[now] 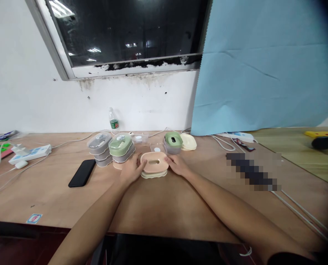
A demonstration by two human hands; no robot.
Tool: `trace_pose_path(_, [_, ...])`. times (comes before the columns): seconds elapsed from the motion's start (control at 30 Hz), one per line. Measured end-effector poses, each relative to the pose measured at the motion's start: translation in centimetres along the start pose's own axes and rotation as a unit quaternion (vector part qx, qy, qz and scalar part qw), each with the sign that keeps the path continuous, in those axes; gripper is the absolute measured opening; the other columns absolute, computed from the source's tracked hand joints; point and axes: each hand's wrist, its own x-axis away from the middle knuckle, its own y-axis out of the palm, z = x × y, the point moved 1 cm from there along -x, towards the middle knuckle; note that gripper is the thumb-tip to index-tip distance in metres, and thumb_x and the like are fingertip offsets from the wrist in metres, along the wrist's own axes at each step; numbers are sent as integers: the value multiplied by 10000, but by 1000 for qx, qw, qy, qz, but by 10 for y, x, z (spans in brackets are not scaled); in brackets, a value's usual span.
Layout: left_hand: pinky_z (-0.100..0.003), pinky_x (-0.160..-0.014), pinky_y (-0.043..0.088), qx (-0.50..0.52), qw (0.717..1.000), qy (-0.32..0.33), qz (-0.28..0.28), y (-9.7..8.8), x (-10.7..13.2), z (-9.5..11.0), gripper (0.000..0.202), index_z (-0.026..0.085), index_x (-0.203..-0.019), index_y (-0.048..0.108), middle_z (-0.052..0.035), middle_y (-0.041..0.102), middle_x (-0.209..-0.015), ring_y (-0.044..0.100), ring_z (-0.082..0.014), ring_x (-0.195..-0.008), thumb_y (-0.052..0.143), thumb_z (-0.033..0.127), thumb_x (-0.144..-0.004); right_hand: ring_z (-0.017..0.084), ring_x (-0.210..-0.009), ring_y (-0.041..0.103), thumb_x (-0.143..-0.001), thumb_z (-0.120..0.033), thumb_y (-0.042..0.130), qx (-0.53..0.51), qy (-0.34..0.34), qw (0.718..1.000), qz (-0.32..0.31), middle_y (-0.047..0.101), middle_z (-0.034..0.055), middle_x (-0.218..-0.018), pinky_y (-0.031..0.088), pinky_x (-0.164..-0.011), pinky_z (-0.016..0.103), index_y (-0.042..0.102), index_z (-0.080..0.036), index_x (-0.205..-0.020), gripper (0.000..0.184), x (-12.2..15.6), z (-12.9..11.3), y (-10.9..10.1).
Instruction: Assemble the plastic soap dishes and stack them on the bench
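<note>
A pink oval soap-box lid (pixel 154 163) lies on a cream base in the middle of the wooden table (pixel 164 206). My left hand (pixel 131 170) grips its left edge with fingers curled round it. My right hand (pixel 177 165) holds its right edge the same way. Just behind the left hand stand a stack of grey boxes (pixel 100 148) and a stack topped by a green box (pixel 121 146). Behind the right hand sit a green-lidded grey box (pixel 173 142) and a cream lid (pixel 188 141).
A black phone (pixel 82 173) lies left of the boxes. A white power strip (pixel 30 153) with cables sits far left. A small bottle (pixel 113 120) stands by the wall. A blue cloth (pixel 263 66) hangs at right, with cables and a blurred object (pixel 252 171) below it.
</note>
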Motion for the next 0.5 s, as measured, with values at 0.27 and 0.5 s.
trace_pose_path(0.27, [-338,-731,456,-89,992,-24,-91,11,-3,-7,457,228,-1150,600,-91,696,-1008,642,-264,-912,279,477,-942,109,-541,437,-794,-460,559,-22,42,999,-16,498,-44,-586,285,-516,228,491,-194,-695,293,-3,6,4])
trace_pose_path(0.5, [-327,-774,460,-60,991,-1,-116,11,-3,-7,412,224,-1218,544,-89,681,-1069,632,-253,-965,401,451,-904,122,-572,457,-679,-506,710,-82,4,993,-81,477,-76,-617,342,-546,225,488,-194,-1177,628,-3,8,4])
